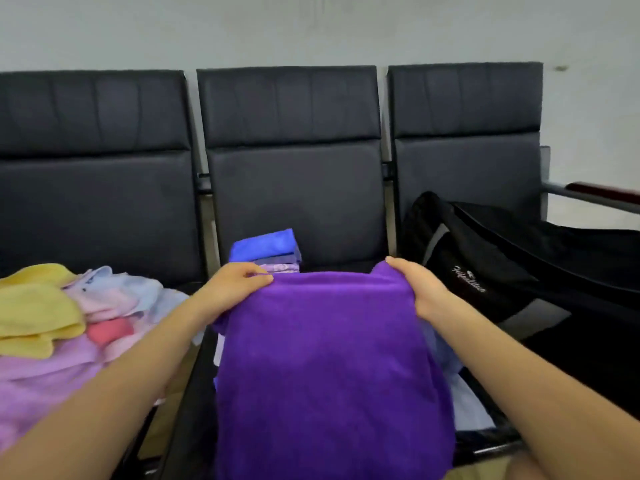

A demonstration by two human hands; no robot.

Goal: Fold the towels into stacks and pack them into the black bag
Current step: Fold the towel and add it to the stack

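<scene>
One deep purple towel [329, 368] fills the middle of the view, a plush, matte cloth with a soft nap, held up by its far edge so that it hangs toward the camera in a broad, slightly rumpled sheet over the middle seat [298, 199]. The left hand [232, 285] pinches the far left corner, thumb on top and fingers curled under, and the right hand [420, 289] grips the far right corner the same way, the edge between them pulled nearly straight. Just behind the towel, a small folded stack [268, 252] sits on the same seat, bright blue on top with paler lilac layers beneath. On the left seat lies a loose heap of unfolded towels [69, 323] in yellow, pink, pale blue and lavender. On the right seat the black bag [512, 271] lies slumped, with grey panels and white script lettering on its side.
</scene>
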